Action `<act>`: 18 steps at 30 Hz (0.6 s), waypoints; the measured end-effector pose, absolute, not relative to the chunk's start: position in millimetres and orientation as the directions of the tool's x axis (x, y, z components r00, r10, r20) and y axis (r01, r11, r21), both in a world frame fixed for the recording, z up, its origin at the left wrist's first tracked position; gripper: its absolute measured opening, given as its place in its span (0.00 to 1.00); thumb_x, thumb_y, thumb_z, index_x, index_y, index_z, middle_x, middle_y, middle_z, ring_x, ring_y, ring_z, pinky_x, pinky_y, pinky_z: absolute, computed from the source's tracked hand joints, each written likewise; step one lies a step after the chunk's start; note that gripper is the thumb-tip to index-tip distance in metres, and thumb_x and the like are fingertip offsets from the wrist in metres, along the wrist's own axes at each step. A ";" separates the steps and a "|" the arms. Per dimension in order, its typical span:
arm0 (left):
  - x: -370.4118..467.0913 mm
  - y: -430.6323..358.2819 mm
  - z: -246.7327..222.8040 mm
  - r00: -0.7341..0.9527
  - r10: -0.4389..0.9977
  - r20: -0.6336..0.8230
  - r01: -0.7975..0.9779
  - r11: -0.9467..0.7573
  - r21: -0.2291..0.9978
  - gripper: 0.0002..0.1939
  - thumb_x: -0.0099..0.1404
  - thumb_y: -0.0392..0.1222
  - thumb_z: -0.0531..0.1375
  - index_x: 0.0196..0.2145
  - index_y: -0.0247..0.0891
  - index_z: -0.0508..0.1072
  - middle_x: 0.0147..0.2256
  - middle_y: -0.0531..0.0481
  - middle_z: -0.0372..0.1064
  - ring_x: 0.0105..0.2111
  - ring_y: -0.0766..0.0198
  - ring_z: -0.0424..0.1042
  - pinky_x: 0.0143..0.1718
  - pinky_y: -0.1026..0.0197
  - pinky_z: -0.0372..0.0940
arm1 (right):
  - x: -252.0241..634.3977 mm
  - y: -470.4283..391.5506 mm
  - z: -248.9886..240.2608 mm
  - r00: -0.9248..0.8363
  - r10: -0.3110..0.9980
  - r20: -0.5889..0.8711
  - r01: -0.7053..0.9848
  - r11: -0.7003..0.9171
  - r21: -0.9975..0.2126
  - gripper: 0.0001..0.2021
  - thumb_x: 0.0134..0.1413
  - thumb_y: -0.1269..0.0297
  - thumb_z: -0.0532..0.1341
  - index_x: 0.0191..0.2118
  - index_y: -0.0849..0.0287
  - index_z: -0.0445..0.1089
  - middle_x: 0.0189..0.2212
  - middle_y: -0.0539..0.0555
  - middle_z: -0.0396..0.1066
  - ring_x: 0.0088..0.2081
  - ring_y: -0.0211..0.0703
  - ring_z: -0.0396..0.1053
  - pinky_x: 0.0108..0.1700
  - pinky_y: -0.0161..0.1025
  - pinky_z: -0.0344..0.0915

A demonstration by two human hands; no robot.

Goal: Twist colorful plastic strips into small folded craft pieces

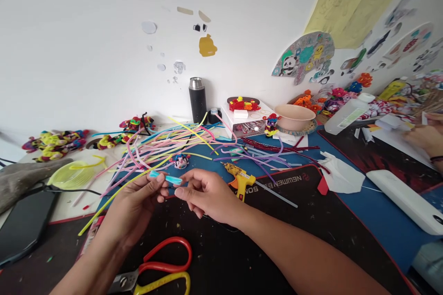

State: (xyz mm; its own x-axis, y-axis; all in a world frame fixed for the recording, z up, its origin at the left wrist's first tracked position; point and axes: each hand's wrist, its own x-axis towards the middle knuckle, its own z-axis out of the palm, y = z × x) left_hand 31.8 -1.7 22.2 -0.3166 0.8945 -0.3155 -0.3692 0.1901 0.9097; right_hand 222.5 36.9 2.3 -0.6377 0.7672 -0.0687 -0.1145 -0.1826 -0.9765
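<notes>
Between my hands is a short light-blue strip (168, 178), which looks like a bent fuzzy pipe cleaner. The thumb and fingers of my left hand (147, 193) pinch it near its left end. My right hand (207, 193) is at the strip's right end, thumb and forefinger close together around the tip; whether they grip it firmly is hard to make out. Just behind lies a small doll head (180, 161) with a white, red and blue face. A yellow glue gun (244, 184) rests beyond my right hand. Below, scissors (162, 266) with red and yellow handles lie on the black mat.
A heap of pastel pipe cleaners (155, 143) spreads behind my hands, with dark red ones (266, 145) to its right. A black thermos (198, 101) and a pink bowl (294, 117) stand by the wall. At the right edge is another person's hand (425, 138). A phone (27, 226) lies left.
</notes>
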 end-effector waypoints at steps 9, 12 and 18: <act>39.4 -5.0 18.7 -0.231 0.898 -0.374 -0.451 0.242 0.859 0.23 0.33 0.45 0.87 0.24 0.33 0.85 0.21 0.48 0.76 0.21 0.69 0.70 0.20 0.71 0.67 | 222.0 34.1 2.6 -0.534 0.845 -0.015 -0.096 -0.078 -0.992 0.21 0.61 0.46 0.73 0.48 0.57 0.75 0.22 0.43 0.69 0.18 0.32 0.63 0.22 0.32 0.60; 39.0 -5.0 18.9 -0.241 0.901 -0.362 -0.432 0.235 0.871 0.26 0.30 0.48 0.88 0.24 0.33 0.85 0.22 0.48 0.76 0.21 0.69 0.71 0.20 0.71 0.68 | 222.3 33.7 2.6 -0.519 0.855 -0.005 -0.105 -0.069 -0.992 0.20 0.61 0.46 0.73 0.47 0.57 0.75 0.22 0.43 0.68 0.17 0.32 0.63 0.22 0.32 0.59; 37.9 -5.2 18.1 -0.214 0.916 -0.338 -0.373 0.243 0.895 0.27 0.30 0.52 0.88 0.24 0.35 0.86 0.22 0.47 0.78 0.22 0.67 0.73 0.22 0.70 0.69 | 221.9 33.0 2.1 -0.484 0.874 0.034 -0.118 -0.027 -0.993 0.17 0.63 0.47 0.72 0.43 0.57 0.76 0.22 0.43 0.68 0.18 0.33 0.63 0.22 0.32 0.59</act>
